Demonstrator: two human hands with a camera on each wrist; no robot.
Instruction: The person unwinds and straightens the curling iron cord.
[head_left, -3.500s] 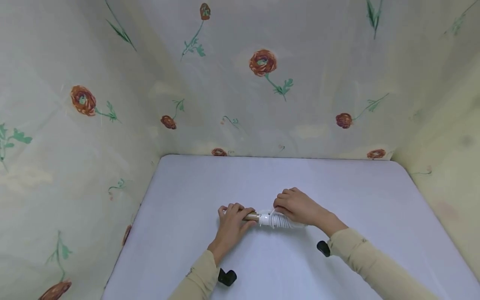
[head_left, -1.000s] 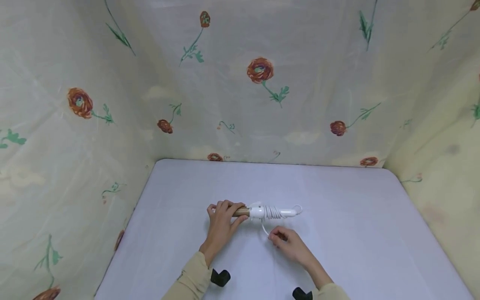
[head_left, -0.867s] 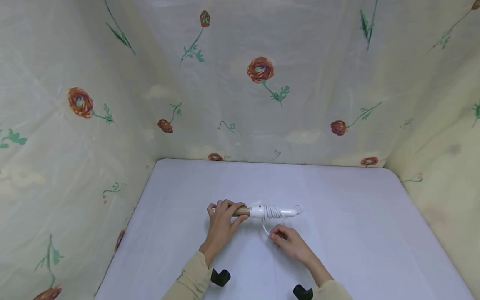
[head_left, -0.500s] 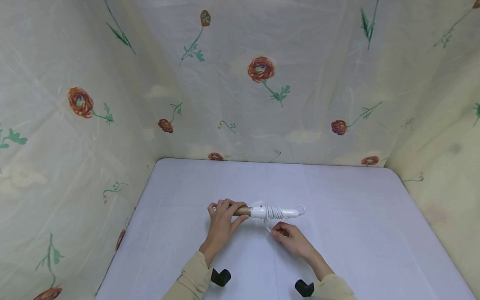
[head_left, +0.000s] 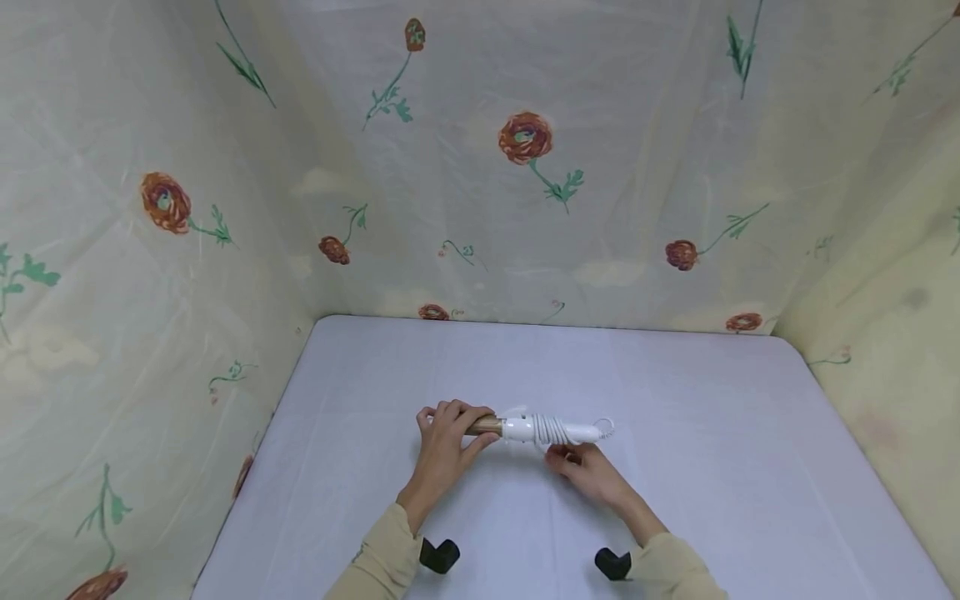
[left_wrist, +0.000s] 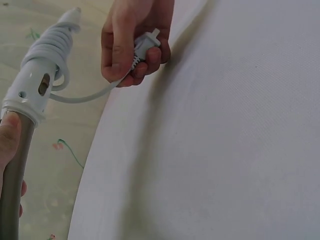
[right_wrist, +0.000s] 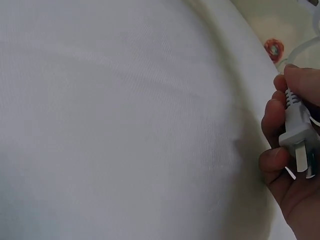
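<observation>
A curling iron (head_left: pixel 551 430) lies across the middle of the white table (head_left: pixel 697 400); it has a white handle and a bronze barrel (left_wrist: pixel 14 170). A white cord (left_wrist: pixel 47 42) is coiled round the handle. My left hand (head_left: pixel 452 419) grips the barrel at the left end. Just below the handle, my right hand (head_left: pixel 564 457) pinches the white two-pin plug (right_wrist: pixel 298 134) between thumb and fingers. A short loose length of cord (left_wrist: pixel 82 97) runs from the plug (left_wrist: pixel 146 44) back to the coil.
Floral curtain cloth (head_left: pixel 525 167) walls the table in at the back and on both sides. The wrist cameras' black mounts (head_left: pixel 438 554) (head_left: pixel 613 564) show near the front edge. The tabletop is plain white cloth.
My right hand left the top of the handle and drew the plug toward me. Over the last second it has carried the plug back up against the handle. My left hand has kept still.
</observation>
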